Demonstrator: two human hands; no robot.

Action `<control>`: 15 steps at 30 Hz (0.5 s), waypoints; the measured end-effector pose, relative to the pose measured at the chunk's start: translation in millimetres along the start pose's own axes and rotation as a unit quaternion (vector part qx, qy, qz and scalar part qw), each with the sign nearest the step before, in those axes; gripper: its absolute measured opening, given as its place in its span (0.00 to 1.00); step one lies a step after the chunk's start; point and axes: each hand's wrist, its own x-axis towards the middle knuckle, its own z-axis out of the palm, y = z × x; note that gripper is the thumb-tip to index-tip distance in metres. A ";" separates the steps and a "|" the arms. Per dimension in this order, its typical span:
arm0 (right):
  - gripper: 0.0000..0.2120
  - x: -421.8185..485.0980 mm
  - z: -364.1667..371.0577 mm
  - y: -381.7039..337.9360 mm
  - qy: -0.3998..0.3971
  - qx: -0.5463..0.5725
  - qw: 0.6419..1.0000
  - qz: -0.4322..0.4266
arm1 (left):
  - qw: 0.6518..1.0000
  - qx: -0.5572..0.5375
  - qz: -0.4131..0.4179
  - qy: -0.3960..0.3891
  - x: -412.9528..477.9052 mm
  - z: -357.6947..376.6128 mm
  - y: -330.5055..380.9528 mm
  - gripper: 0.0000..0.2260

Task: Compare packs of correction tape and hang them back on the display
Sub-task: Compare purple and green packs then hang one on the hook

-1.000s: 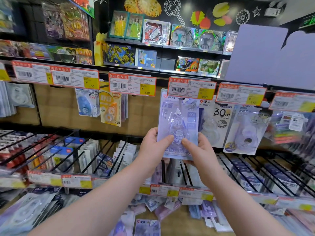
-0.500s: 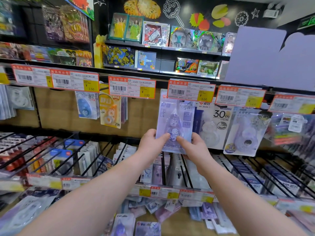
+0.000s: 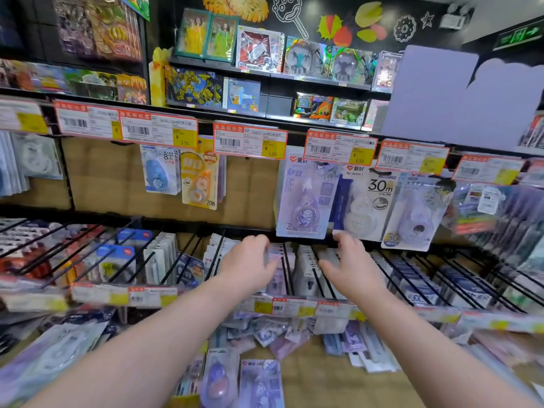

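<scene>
Blue pack (image 3: 160, 170) and orange pack (image 3: 200, 182) hang side by side on the upper rail, their tops hidden behind price tags (image 3: 159, 129). Bare brown backboard (image 3: 250, 189) lies open between these two and the next group. Lower down, a row of black hooks (image 3: 188, 257) juts toward the camera, loaded with goods too blurred to read.

The left hand (image 3: 245, 260) hovers over those hooks, fingers loosely bent and holding nothing; its fingertips are smeared by motion. Above the gap between the two hands hangs the purple pack (image 3: 304, 198) of correction tape, on the rail. Its top is tucked behind a tag, and its bottom edge is free and apart from both hands. The right hand (image 3: 347, 262) is spread and empty, fingertips just under that pack's lower right corner.

Just beside the purple one hang a white pack (image 3: 365, 201) marked 30m and a pale pack (image 3: 415, 210). That makes five packs countable on this rail; the ones further right dissolve into blur. Loose packs lie on the bottom shelf (image 3: 323, 378), some cut off by the frame edge.
</scene>
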 end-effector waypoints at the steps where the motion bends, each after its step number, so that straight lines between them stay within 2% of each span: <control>1: 0.25 -5.2 -0.1 -2.6 -0.001 -0.027 1.000 -0.011 | 0.999 0.043 0.027 0.004 -5.8 -1.4 -2.7 0.15; 5: 0.22 -30.2 3.4 -19.3 0.009 -0.109 0.992 -0.069 | 0.985 0.135 0.106 0.013 -29.8 -4.1 -15.1 0.15; 11: 0.19 -71.2 20.8 -45.1 -0.017 -0.143 0.985 -0.098 | 0.978 0.098 0.180 0.043 -70.7 -1.5 -42.8 0.14; 15: 0.20 -99.7 42.3 -52.2 -0.046 -0.159 0.980 -0.108 | 0.978 0.121 0.168 0.019 -99.8 1.9 -63.8 0.14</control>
